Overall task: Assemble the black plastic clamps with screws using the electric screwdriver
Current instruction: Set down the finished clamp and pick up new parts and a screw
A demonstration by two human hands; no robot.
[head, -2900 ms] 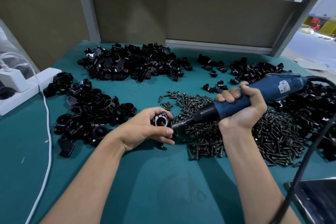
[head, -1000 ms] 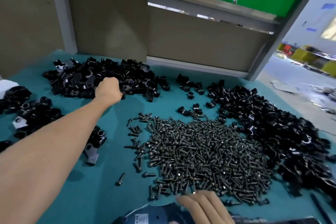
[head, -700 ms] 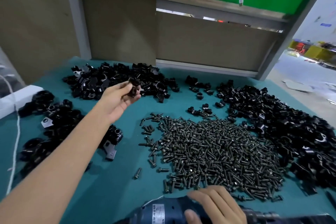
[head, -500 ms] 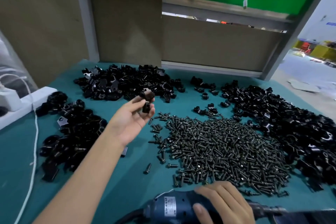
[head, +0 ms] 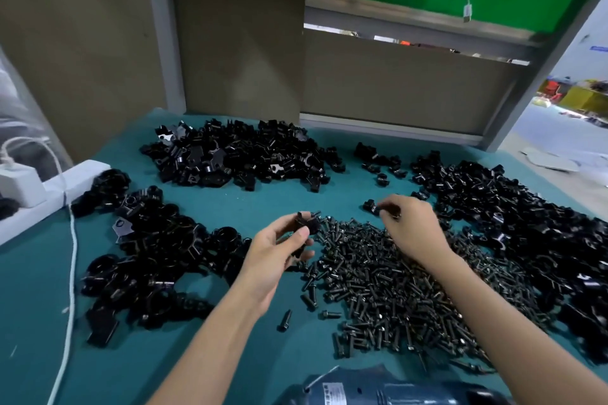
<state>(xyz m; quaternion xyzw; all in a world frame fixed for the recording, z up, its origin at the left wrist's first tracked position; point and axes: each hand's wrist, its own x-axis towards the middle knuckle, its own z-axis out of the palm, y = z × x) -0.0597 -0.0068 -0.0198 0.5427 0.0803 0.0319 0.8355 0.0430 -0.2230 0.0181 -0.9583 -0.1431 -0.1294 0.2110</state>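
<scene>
My left hand [head: 279,251] holds a black plastic clamp piece [head: 306,223] between thumb and fingers, just left of the screw heap [head: 394,286]. My right hand [head: 411,230] hovers over the far edge of that heap, its fingertips pinched on a small black clamp part [head: 373,206]. The blue electric screwdriver [head: 378,390] lies on the mat at the bottom edge, with neither hand on it. Piles of black clamp parts lie at the back [head: 237,154], at the left [head: 148,250] and at the right [head: 526,227].
The teal mat [head: 131,371] covers the table. A white power strip with a plugged adapter [head: 29,194] and a white cable [head: 70,273] run along the left side. Loose screws [head: 284,320] lie near my left forearm. Grey panels rise behind the table.
My right hand has left the screwdriver and reached forward to the far side of the screw heap. My left hand brought the clamp piece from the back pile toward the middle.
</scene>
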